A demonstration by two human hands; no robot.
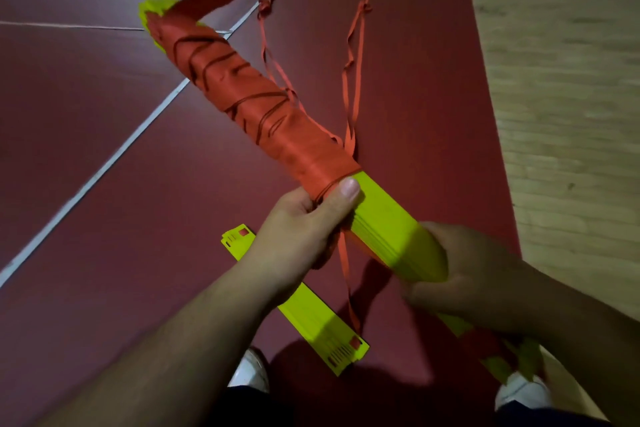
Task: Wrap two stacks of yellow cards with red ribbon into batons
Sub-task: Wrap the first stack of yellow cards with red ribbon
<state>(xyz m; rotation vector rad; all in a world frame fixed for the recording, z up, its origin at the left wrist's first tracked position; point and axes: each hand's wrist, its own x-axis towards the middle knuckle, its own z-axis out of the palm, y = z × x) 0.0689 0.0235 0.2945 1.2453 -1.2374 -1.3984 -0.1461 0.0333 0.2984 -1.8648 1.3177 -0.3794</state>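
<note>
Being held aslant, yellow card stack [388,218], far part wound in red ribbon [242,80], wrap's edge gripped by left hand [304,225], bare end grasped by right hand [467,274].

Ribbon strands [346,76] hang right of baton [242,80]; card stack [311,315] underneath; left floor [86,114] open.

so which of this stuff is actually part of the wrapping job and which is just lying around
Part of the job: held yellow card stack, red ribbon wrap round it, loose ribbon tails, second yellow stack on the floor, left hand, right hand.
Just there: white shoes, white floor lines, wooden floor.
</note>
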